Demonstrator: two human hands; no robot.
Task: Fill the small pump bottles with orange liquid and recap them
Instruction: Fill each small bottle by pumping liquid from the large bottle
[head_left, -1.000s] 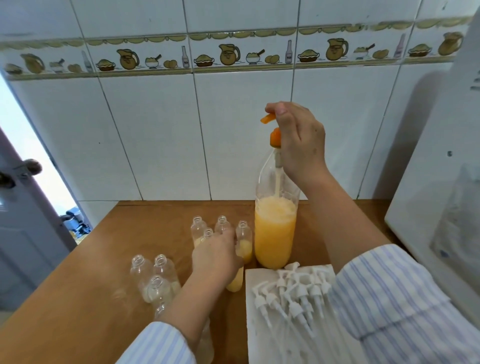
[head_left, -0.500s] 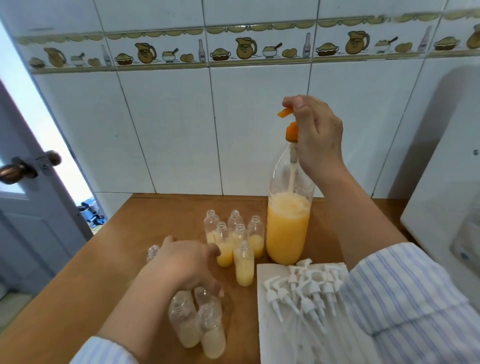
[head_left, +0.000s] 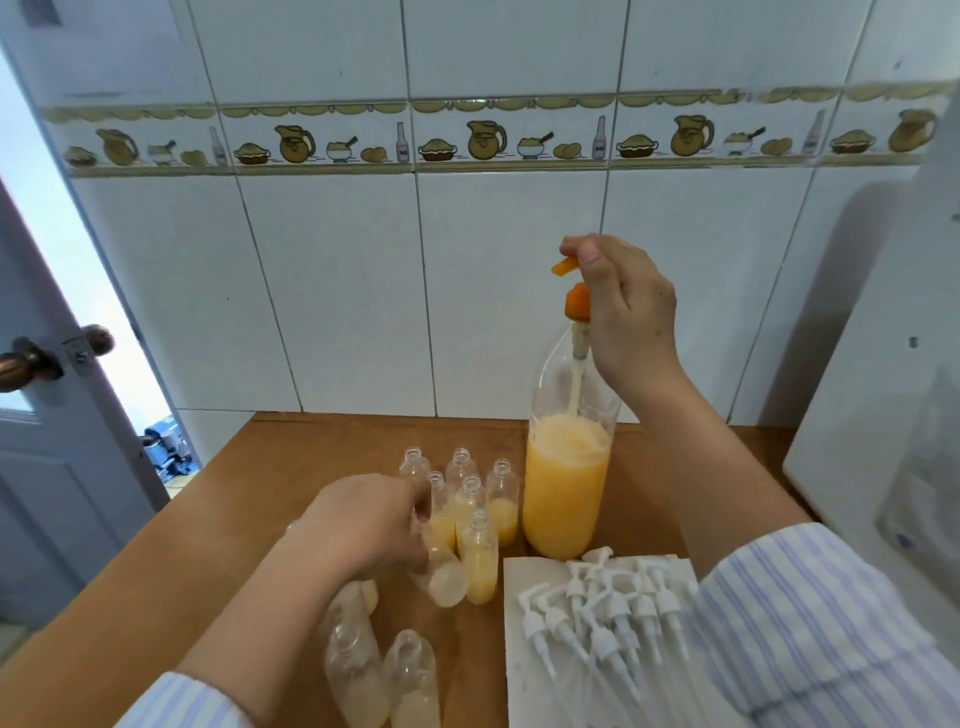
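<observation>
A tall clear bottle (head_left: 566, 488) half full of orange liquid stands at the middle of the wooden table (head_left: 322, 447). My right hand (head_left: 623, 312) grips the orange pump head (head_left: 574, 291) lifted above its neck. Several small open bottles (head_left: 470, 499), partly filled with orange liquid, cluster left of the tall bottle. My left hand (head_left: 363, 525) grips a small tilted bottle (head_left: 447, 577) lifted in front of that cluster. Near the front edge stand more small bottles (head_left: 384, 675) with a little pale liquid in them.
A white tray (head_left: 514, 577) at the front right holds several white pump caps (head_left: 602, 618) with long tubes. A white appliance (head_left: 883, 415) stands at the right edge. The tiled wall is behind the table; a door with a knob (head_left: 31, 358) is open at left.
My left hand moved from the front group of small bottles toward the cluster, lifting a small bottle tilted. My right hand stays on the orange pump head.
</observation>
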